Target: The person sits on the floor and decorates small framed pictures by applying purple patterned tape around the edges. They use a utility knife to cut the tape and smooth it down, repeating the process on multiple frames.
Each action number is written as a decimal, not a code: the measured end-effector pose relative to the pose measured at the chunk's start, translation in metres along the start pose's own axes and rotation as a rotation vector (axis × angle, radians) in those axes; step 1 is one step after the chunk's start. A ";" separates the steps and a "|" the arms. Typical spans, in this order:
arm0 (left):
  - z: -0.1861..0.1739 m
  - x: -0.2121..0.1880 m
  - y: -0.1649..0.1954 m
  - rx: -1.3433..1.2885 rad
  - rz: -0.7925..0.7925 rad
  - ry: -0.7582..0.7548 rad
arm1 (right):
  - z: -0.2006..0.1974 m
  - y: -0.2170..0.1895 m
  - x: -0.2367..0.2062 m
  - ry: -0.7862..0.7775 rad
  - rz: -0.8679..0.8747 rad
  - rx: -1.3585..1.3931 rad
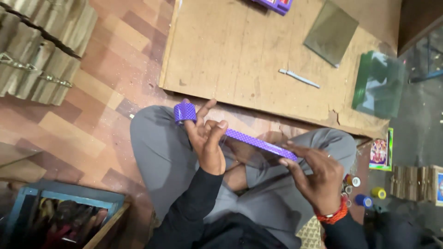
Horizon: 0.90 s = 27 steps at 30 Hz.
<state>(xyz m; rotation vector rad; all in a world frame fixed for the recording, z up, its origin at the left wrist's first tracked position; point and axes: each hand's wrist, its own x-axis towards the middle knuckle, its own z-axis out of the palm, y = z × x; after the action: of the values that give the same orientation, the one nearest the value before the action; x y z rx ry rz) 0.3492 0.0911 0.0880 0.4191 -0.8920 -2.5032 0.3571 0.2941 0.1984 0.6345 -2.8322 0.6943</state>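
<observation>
Your left hand (207, 143) held the purple tape roll (185, 112) on a finger, fingers loosely curled. Your right hand (316, 177) pinched the strip (258, 143), stretched taut above your lap. Keeping that tension even would have kept the strip flat and wrinkle-free.

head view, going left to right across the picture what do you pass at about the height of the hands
purple tape roll on the left hand → stretched purple tape strip → right hand → small picture card on the floor → stack of wooden frames
</observation>
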 end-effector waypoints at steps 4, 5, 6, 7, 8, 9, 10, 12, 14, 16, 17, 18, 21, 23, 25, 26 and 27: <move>-0.002 0.012 0.009 -0.011 -0.076 -0.053 | 0.029 0.021 -0.022 0.165 0.119 0.151; -0.003 0.014 0.010 -0.012 -0.113 -0.064 | 0.041 0.028 -0.028 0.204 0.180 0.246; -0.004 0.017 0.010 -0.009 -0.121 -0.066 | 0.054 0.035 -0.034 0.241 0.242 0.342; -0.005 0.019 0.009 -0.007 -0.131 -0.067 | 0.067 0.041 -0.039 0.164 0.230 0.369; -0.007 0.022 0.008 -0.004 -0.139 -0.066 | 0.081 0.046 -0.042 0.087 0.217 0.396; -0.009 0.026 0.005 0.004 -0.130 -0.078 | 0.094 0.052 -0.044 0.009 0.201 0.422; -0.010 0.031 0.002 0.012 -0.120 -0.089 | 0.104 0.056 -0.046 -0.138 0.299 0.228; -0.014 0.048 -0.004 0.014 -0.139 -0.092 | 0.118 0.062 -0.046 -0.417 0.498 -0.170; -0.020 0.079 -0.005 0.000 -0.183 -0.069 | 0.114 0.073 -0.033 -0.270 0.496 0.256; -0.032 0.129 0.003 0.357 -0.154 -0.094 | 0.108 0.081 -0.010 -0.140 0.451 0.548; -0.037 0.158 0.010 0.746 0.011 -0.154 | 0.105 0.088 0.009 -0.092 0.399 0.625; -0.039 0.184 0.013 1.131 0.188 -0.211 | 0.102 0.094 0.034 -0.041 0.343 0.700; -0.042 0.231 0.017 1.722 -0.002 -0.330 | 0.103 0.111 0.127 -0.019 0.414 0.863; -0.038 0.247 0.014 1.855 0.019 -0.403 | 0.105 0.118 0.196 0.018 0.456 0.949; -0.034 0.260 0.012 1.936 0.031 -0.456 | 0.111 0.119 0.263 0.081 0.490 0.983; -0.032 0.267 0.011 1.950 0.035 -0.477 | 0.112 0.117 0.295 0.121 0.537 0.998; -0.030 0.274 0.010 1.963 0.042 -0.495 | 0.113 0.115 0.321 0.121 0.604 1.035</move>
<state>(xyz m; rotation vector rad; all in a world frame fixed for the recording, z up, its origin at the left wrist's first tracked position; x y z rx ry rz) 0.1305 -0.0695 0.0364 0.2301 -3.1505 -0.7908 0.0128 0.2164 0.1319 -0.2237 -2.3456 2.2282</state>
